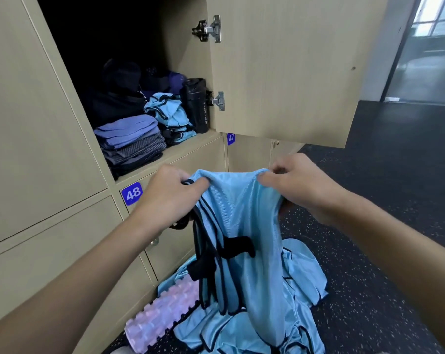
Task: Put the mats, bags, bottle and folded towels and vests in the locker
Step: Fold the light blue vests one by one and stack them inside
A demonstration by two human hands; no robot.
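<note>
Vest (241, 226), light blue with dark trim, hangs in front of the lockers, pinched at its top edge by both hands. Fingers (190, 181) of the left hand (170, 192) are closed on the left corner, together with some dark straps; those of the right hand (298, 180) are closed on the right corner, so the cloth is spread between them and drapes down toward the floor (382, 226). Below it lie more loose vests (292, 315) in a heap, partly over a pink ridged roller (160, 310). The step in hand appears to be folding: this vest is held open, not yet folded. The next move likely calls for bringing the two corners together, halving the cloth, then lifting it up and left to the open locker (190, 146). Inside, folded towels (132, 141) sit at the front left, folded vests (170, 116) just beside them, a dark bottle (197, 106) against the right wall, and dark bags (119, 98) behind. Free room is mainly above the folded vests; the shelf itself looks nearly full. The open door (292, 72) stands on the right, its lower edge just above the right hand, so a lift should keep left of it.
</note>
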